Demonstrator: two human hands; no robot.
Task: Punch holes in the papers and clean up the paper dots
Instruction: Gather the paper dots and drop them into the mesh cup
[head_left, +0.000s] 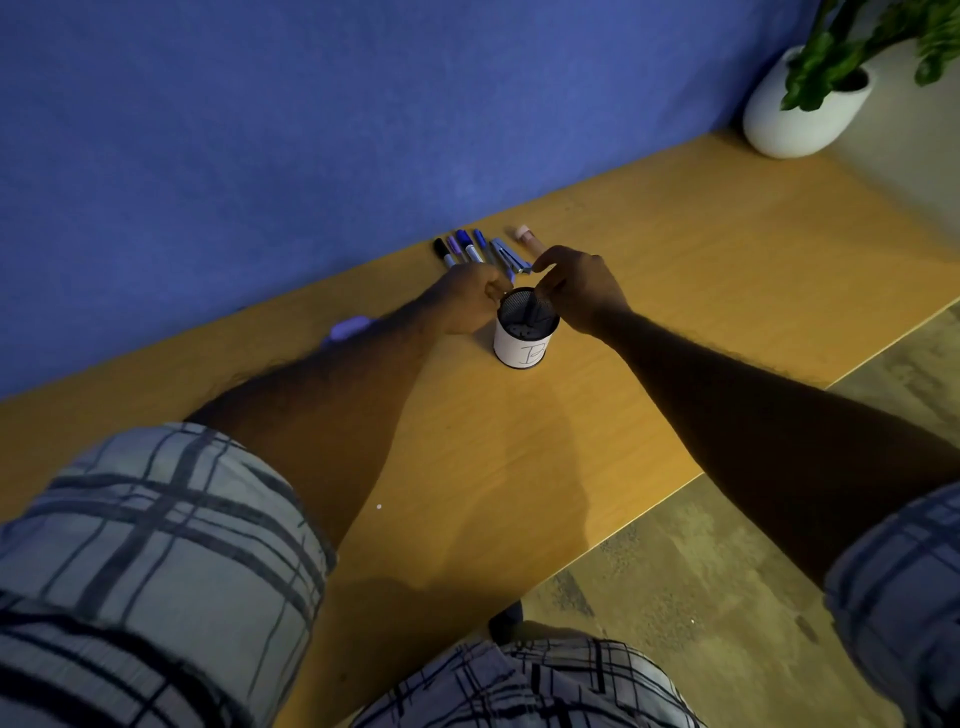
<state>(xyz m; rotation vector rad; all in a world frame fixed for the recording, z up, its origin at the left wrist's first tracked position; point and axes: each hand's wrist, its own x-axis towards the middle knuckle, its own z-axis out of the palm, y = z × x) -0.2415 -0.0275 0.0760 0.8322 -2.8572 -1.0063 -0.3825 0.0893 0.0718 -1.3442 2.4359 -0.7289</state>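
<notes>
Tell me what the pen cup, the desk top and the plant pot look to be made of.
Pen cup: black metal mesh, judging by the fine perforated inside wall, with what looks like a white paper label wrapped around it, marked by hand. Desk top: wood or wood-look laminate, smooth and matte, with faint grain. Plant pot: probably glazed ceramic, white and smoothly rounded, though plastic cannot be ruled out.

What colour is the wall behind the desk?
Blue, a fairly deep shade; the wall shows clearly in the head view.
</notes>
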